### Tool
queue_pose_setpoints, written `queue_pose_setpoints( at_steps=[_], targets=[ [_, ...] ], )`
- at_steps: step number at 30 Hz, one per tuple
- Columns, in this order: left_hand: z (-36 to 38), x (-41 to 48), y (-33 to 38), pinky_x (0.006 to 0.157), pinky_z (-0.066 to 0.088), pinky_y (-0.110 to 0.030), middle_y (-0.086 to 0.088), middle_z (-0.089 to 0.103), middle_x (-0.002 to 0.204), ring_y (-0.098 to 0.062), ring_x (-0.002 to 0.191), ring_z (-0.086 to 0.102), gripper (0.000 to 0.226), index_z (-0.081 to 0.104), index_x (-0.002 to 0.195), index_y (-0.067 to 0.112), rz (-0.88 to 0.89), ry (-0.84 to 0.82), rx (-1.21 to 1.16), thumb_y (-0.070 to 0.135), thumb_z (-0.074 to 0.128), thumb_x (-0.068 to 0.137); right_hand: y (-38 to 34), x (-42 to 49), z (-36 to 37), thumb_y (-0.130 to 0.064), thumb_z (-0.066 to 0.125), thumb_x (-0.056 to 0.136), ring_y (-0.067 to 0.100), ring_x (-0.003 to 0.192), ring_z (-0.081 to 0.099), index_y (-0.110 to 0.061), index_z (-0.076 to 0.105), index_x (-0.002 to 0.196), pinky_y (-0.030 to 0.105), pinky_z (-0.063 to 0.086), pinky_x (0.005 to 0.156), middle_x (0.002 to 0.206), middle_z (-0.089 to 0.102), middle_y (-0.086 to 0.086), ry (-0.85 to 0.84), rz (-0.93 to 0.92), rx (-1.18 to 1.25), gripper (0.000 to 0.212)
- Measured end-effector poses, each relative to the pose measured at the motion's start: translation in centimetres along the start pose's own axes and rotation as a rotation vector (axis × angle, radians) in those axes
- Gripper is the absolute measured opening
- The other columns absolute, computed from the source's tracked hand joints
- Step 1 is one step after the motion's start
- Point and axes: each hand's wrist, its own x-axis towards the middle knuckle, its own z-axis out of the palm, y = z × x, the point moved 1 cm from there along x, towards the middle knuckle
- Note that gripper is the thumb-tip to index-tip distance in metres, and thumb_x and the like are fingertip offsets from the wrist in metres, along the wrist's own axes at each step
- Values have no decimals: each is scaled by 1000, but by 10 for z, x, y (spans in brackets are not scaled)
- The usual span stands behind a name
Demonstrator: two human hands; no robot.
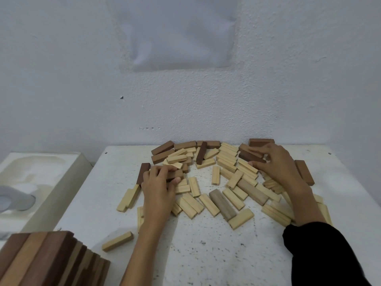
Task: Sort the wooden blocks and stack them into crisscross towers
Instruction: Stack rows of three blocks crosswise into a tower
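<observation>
A medium-brown rectangular wooden block is being gripped by the left hand. The fingers are being curled over its top side and the thumb is being pressed against its near side. Just to the left of the knuckles of this hand a long dark brown wooden block is lying, and just beyond the fingertips small pale rectangular wooden blocks are lying in a heap.

Two or more dark brown wooden blocks are being pinched by the right hand between the curled fingers on the far side and the thumb on the near side. How many are being held cannot be told.

Between the two hands more pale blocks are lying scattered, and among them two grey-brown rounded wooden blocks are lying slanted. Just to the right of the right hand a single reddish-brown wooden block is lying on the white speckled table.

Nearer than the left hand and to its left, a stack of brown wooden blocks is standing, partly cut by the frame edge. A single pale wooden block is lying between this stack and the left forearm. The right forearm is being covered by a black sleeve. Well to the left of the left hand a white foam tray is lying.
</observation>
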Motion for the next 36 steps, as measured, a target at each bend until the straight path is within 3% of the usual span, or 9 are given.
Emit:
queue_pose_setpoints(
  at_steps=[3,6,10,17,22,27,32,34,36],
  targets=[
    [-1,1,-1,87,37,-39,1,54,106,-14,98,34,22,66,105,17,-15,-21,-28,11,68,84,-3,-4,-2,-29,82,68,14,83,54,-30,67,112,32,46,72,97,61,0,53,7,34,47],
    [-2,3,-3,86,35,-33,3,54,106,-13,98,34,26,66,107,17,-24,-43,-49,5,66,84,-7,-8,-1,-20,82,69,9,85,53,-26,68,112,21,38,70,98,59,-1,109,-15,63,46],
    [-3,4,-5,79,26,-18,6,55,102,-13,99,37,28,67,104,17,-14,-28,-78,1,67,83,-15,-14,-9,-12,81,69,10,95,57,-23,68,112,18,43,82,105,62,1,246,15,255,46],
    [-11,5,5,84,31,-23,8,52,98,-18,100,44,29,68,104,14,3,9,-129,-3,67,79,-38,-42,-15,-4,79,71,4,93,58,-15,67,115,9,51,72,112,58,5,355,-4,481,46],
    [-24,4,17,78,31,-4,4,58,105,-11,96,45,38,67,105,11,88,-11,-156,-12,65,76,-53,-88,3,-3,79,69,10,101,58,-13,66,116,15,53,77,112,57,6,277,-4,548,50],
    [-30,0,27,78,41,-4,-6,66,104,-11,92,59,39,68,104,5,117,-125,-268,-18,65,73,-74,-136,15,-2,80,67,8,107,56,-22,66,115,19,52,84,113,56,-5,104,-84,562,53],
    [-36,-25,34,77,37,2,0,62,99,-1,87,56,39,68,104,4,201,-261,-261,-18,67,71,-92,-178,17,-35,75,66,4,104,54,-33,68,110,14,44,88,107,58,-15,41,-263,449,45],
    [-43,-35,35,75,36,3,3,60,97,8,84,51,38,67,104,3,203,-334,-249,-17,65,73,-96,-191,18,-38,73,67,4,105,53,-34,69,110,17,43,88,106,58,-17,-15,-297,402,43],
    [-50,-45,33,75,36,3,2,61,98,3,85,53,37,67,106,4,205,-385,-237,-15,66,74,-99,-203,19,-38,73,68,5,105,51,-37,68,110,16,41,87,106,58,-19,-72,-316,376,42]
  ],
)
